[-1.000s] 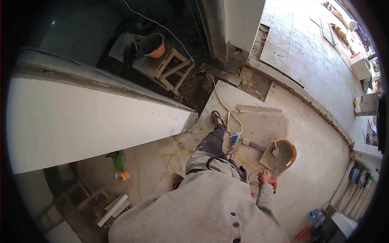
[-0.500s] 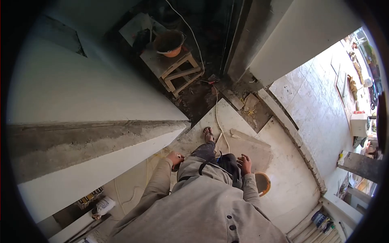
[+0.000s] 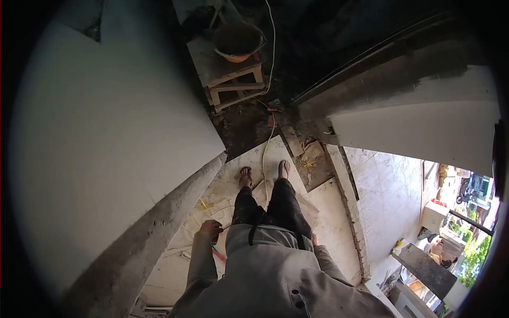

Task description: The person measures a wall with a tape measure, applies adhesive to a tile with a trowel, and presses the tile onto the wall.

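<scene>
My left hand [image 3: 211,228] hangs beside my left hip with its fingers curled in. Whatever it holds, if anything, is too small to make out. A green and red strip [image 3: 218,254] shows just below it, near my jacket. My right hand [image 3: 314,240] is mostly hidden at my right thigh, so its fingers cannot be read. Both my feet stand on pale floor slabs [image 3: 261,151], and a white cable [image 3: 269,140] runs between them.
Ahead, an orange basin [image 3: 239,57] sits on a wooden stand [image 3: 233,79]. A plastered wall [image 3: 127,122] rises at left. Broken boards and yellow scraps [image 3: 310,153] lie ahead right. A raised sill [image 3: 347,212] borders the bright tiled floor [image 3: 384,180].
I have stepped forward, and both feet now show. My right hand has dropped from in front of my hip to my side, mostly out of sight. The bucket at right has left view.
</scene>
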`<state>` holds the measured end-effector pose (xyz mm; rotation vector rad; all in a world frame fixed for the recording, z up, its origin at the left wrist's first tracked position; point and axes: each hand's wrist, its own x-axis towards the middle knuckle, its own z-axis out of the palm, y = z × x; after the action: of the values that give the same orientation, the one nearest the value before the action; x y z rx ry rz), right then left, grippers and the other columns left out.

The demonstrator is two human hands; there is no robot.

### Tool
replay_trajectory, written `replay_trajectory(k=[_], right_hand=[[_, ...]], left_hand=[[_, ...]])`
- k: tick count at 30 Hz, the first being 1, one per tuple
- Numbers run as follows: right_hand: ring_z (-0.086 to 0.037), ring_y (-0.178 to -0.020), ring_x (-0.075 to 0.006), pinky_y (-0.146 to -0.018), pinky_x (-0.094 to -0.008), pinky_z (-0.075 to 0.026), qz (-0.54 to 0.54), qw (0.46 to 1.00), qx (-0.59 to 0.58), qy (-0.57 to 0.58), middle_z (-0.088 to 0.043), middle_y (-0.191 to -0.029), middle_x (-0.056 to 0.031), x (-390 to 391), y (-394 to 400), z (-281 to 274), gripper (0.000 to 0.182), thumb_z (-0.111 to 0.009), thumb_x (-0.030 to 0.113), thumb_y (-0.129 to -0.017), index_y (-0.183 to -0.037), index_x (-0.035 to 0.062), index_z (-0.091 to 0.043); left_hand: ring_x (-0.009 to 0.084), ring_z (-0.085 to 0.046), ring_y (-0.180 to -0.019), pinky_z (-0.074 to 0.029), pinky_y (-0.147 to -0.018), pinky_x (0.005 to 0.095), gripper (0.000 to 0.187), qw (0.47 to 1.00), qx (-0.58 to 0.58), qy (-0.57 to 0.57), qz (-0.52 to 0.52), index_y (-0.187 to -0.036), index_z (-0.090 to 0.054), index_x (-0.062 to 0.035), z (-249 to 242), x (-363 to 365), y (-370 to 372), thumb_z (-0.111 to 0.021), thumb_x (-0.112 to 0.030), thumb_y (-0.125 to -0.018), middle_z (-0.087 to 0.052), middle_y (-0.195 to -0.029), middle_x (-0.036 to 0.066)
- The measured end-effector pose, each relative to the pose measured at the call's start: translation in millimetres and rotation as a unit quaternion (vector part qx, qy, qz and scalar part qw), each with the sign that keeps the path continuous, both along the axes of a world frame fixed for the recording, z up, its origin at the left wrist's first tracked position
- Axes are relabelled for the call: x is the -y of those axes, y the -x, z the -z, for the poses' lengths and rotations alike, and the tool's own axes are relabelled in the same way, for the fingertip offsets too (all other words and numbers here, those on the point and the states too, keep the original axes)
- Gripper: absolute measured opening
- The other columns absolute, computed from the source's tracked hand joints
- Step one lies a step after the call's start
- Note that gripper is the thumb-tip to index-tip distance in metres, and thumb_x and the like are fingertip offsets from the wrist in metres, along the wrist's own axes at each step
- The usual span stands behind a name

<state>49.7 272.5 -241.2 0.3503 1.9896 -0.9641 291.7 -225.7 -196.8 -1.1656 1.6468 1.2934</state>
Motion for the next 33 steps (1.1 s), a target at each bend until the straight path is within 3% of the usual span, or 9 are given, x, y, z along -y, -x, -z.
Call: replay_trajectory(k=[7,9,12,16,19,23,30,31,33], right_hand=[[-0.063,-0.099,-0.024,-0.084,-0.0338,-0.051,-0.186,0.974,0.122,0.035,-0.066,-0.108,-0.0192,48.0,181.0,31.4,0.036,-0.059,0.018,-0.088,-0.119,-0.0002,-0.06],[-0.065,-0.08,-0.0209,-0.072,-0.0327,-0.054,-0.014,0.963,0.263,0.06,-0.069,-0.096,-0.0148,86.9,236.7,55.3,0.034,-0.066,0.011,-0.082,-0.111,-0.0048,-0.061],[-0.055,-0.052,-0.0126,-0.049,-0.0297,-0.046,-0.367,0.929,-0.031,0.034,-0.06,-0.061,-0.0063,144.6,304.0,45.6,0.033,-0.064,-0.001,-0.077,-0.109,0.0034,-0.057],[-0.064,-0.079,-0.0361,-0.071,-0.0468,-0.049,-0.566,0.8,-0.163,0.111,-0.066,-0.082,-0.0193,207.2,341.5,68.9,0.027,-0.055,0.012,-0.082,-0.109,0.0089,-0.059],[-0.062,-0.099,-0.0383,-0.087,-0.0467,-0.049,-0.525,0.851,-0.005,0.0,-0.065,-0.103,-0.0214,292.9,339.4,-3.6,0.031,-0.054,0.021,-0.083,-0.109,0.0063,-0.061],[-0.063,-0.097,-0.0363,-0.085,-0.0428,-0.05,-0.698,0.69,-0.086,0.171,-0.066,-0.102,-0.0193,310.1,325.6,44.2,0.031,-0.059,0.022,-0.082,-0.108,0.004,-0.062],[-0.054,-0.071,-0.0228,-0.065,-0.0389,-0.043,-0.847,0.499,0.168,0.072,-0.052,-0.08,-0.0128,419.2,380.4,118.9,0.028,-0.052,0.023,-0.095,-0.109,0.0003,-0.056],[-0.042,-0.066,-0.0161,-0.061,-0.0376,-0.036,-0.694,0.581,0.426,0.002,-0.044,-0.079,-0.0061,438.9,399.0,115.3,0.021,-0.049,0.024,-0.098,-0.102,0.0036,-0.051],[-0.042,-0.066,-0.0167,-0.061,-0.0388,-0.035,-0.679,0.61,0.409,-0.012,-0.044,-0.079,-0.005,468.3,425.2,142.4,0.019,-0.048,0.023,-0.098,-0.099,0.0046,-0.051]], left_hand=[[0.0193,-0.068,-0.078,-0.055,-0.071,0.0335,0.031,0.998,0.045,0.018,-0.051,-0.103,-0.071,-0.0055,-28.3,-89.0,3.3,-0.074,-0.014,-0.073,-0.07,-0.087,0.013],[0.0183,-0.068,-0.077,-0.055,-0.07,0.0318,0.029,0.97,0.034,0.033,-0.238,-0.1,-0.071,-0.0047,-65.9,-118.5,39.9,-0.073,-0.012,-0.072,-0.07,-0.085,0.014],[0.0184,-0.069,-0.078,-0.055,-0.071,0.0308,0.025,0.955,0.045,0.034,-0.291,-0.097,-0.07,-0.0023,-82.0,-163.4,87.3,-0.07,-0.008,-0.072,-0.071,-0.086,0.014],[0.014,-0.062,-0.079,-0.051,-0.074,0.0282,0.019,0.828,-0.034,-0.03,-0.558,-0.098,-0.068,0.0021,-80.6,-229.3,124.1,-0.066,-0.002,-0.079,-0.068,-0.086,0.007],[0.0147,-0.061,-0.083,-0.05,-0.077,0.0302,0.017,0.733,-0.048,-0.036,-0.678,-0.095,-0.068,0.001,-63.1,-280.1,120.9,-0.068,-0.004,-0.079,-0.067,-0.088,0.005],[0.0173,-0.066,-0.091,-0.051,-0.081,0.0338,0.022,0.865,0.013,0.073,-0.497,-0.1,-0.068,0.0007,-69.2,-296.4,162.6,-0.055,-0.015,-0.091,-0.071,-0.098,0.014],[0.0276,-0.068,-0.083,-0.053,-0.075,0.0354,0.029,0.669,0.073,0.246,-0.697,-0.092,-0.073,-0.0084,-95.1,-322.7,236.5,-0.074,-0.031,-0.074,-0.071,-0.092,0.014],[0.0276,-0.068,-0.083,-0.053,-0.075,0.0354,0.029,0.654,0.067,0.256,-0.709,-0.092,-0.073,-0.0084,-90.8,-333.1,240.8,-0.074,-0.031,-0.074,-0.071,-0.092,0.014],[0.0262,-0.068,-0.083,-0.053,-0.076,0.035,0.029,0.561,0.029,0.205,-0.801,-0.093,-0.074,-0.0125,-71.9,-367.4,258.7,-0.075,-0.033,-0.073,-0.071,-0.091,0.013]])
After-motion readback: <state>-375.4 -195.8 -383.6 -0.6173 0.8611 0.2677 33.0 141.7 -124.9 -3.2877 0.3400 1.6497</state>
